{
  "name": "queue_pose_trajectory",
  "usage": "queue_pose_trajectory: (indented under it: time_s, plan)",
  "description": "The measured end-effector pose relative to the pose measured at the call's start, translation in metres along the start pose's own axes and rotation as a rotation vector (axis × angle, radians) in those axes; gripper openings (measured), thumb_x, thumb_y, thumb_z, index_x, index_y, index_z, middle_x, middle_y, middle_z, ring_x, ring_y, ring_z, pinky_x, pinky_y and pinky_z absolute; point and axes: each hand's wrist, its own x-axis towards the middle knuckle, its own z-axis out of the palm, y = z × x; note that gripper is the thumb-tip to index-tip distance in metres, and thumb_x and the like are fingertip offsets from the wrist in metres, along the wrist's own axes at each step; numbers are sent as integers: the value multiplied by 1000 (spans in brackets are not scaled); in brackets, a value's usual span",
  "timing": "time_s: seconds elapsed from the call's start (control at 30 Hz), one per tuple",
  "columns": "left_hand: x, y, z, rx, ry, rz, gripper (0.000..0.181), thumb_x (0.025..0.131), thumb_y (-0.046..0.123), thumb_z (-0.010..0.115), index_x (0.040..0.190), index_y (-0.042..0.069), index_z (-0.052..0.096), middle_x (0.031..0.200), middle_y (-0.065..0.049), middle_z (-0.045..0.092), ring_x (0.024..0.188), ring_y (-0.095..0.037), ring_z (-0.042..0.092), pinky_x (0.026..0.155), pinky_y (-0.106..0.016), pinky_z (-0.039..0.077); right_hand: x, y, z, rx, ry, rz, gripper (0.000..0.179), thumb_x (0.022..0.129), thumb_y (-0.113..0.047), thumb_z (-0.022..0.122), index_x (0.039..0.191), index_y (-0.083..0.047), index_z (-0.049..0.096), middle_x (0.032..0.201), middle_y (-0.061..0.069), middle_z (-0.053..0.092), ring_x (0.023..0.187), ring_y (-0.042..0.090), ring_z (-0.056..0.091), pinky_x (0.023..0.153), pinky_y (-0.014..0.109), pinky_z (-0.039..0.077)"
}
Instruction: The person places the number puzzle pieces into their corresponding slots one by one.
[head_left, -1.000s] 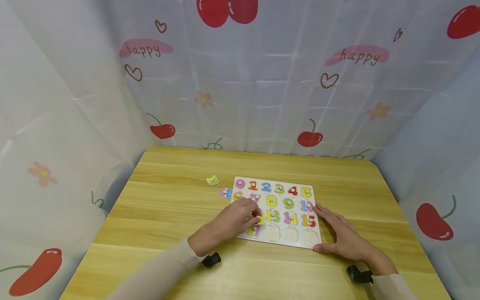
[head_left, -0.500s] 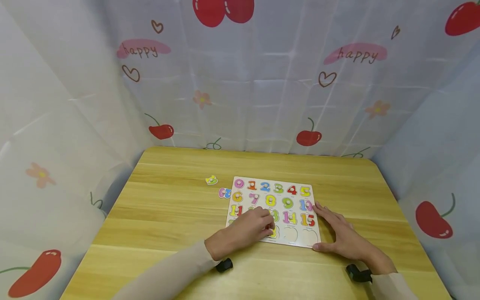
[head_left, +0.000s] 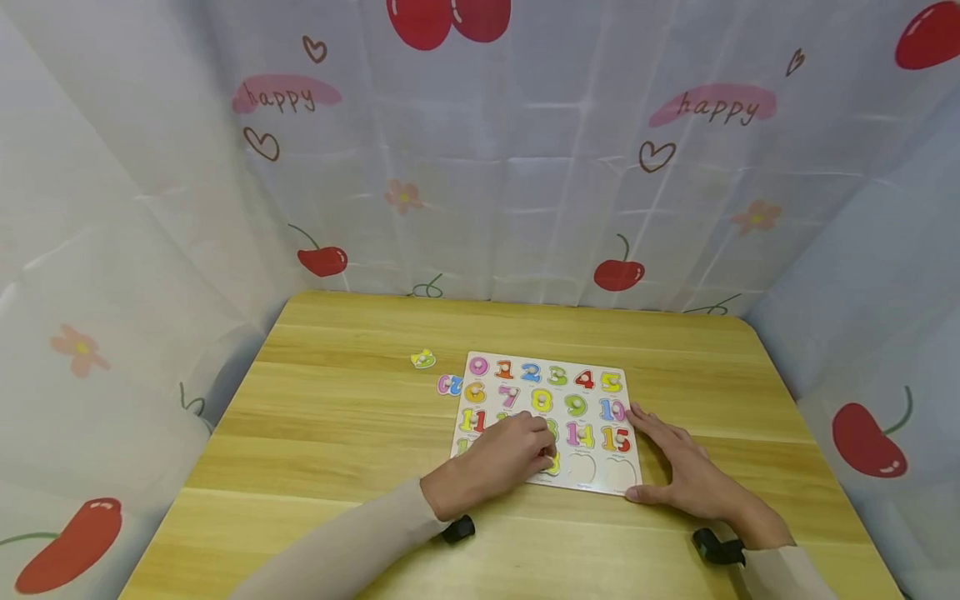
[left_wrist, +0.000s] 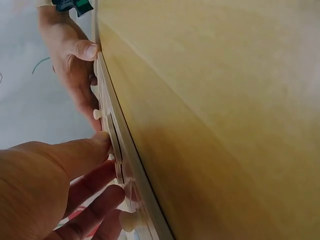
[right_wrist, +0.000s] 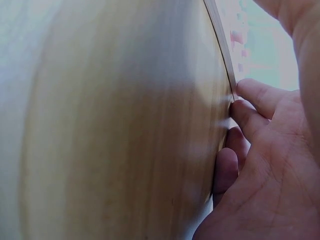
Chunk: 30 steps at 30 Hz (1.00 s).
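A white wooden number puzzle board (head_left: 600, 487) lies on the table, with several coloured knobbed number pieces set in it. My left hand (head_left: 502, 454) is over its front row and pinches a number piece (head_left: 553, 464) with a yellow 8 between thumb and fingers. In the left wrist view this piece lies against the board at its recess; my fingers partly cover it, and whether it is fully seated I cannot tell. My right hand (head_left: 693, 479) rests at the board's right side, fingers extended along the edge and thumb at the near corner.
Left of the board lie two loose pieces: a pink-and-blue number 20 (head_left: 450, 384) touching or near its edge, and a yellow-and-green piece (head_left: 423, 359) farther back. Two bare recesses (head_left: 582, 468) show at the front right. A cherry-print curtain (head_left: 480, 208) surrounds the wooden table (head_left: 360, 333).
My left hand has carried the number piece rightward and toward the near edge, down onto the front row, then shifted slightly right. My right hand has stayed at the board's side.
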Motion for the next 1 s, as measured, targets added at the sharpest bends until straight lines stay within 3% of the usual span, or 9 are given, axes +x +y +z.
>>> queue_pose_trajectory:
  time_s: [0.33,0.57,0.8,1.0]
  plan:
    - [-5,-3,-4,-42,-11,-26,5,109,23,85,105,23,89,106,10,81,94,-9,66,82,-15,52,1,-2,0,6,-2,-1,121,88,-56,100,184,-19,36,193,19,29,160,57,38,114,84,34]
    - [-6,-6,-5,-136,-30,-39,7,106,26,89,111,21,92,107,9,80,98,-7,65,84,-11,51,2,-3,0,6,-3,-1,120,88,-56,100,183,-20,37,193,20,29,160,58,37,115,85,33]
    - [-5,-6,0,-190,2,-20,6,107,24,88,106,20,92,106,8,81,99,-9,67,88,-11,53,1,-1,0,4,-1,-1,120,88,-56,100,183,-19,37,193,20,29,160,57,37,114,82,33]
    - [-5,-5,2,-233,10,-56,5,106,23,89,105,19,92,107,8,83,99,-9,67,87,-10,52,0,0,1,-6,0,2,120,89,-55,100,183,-19,37,193,20,30,159,56,38,113,81,35]
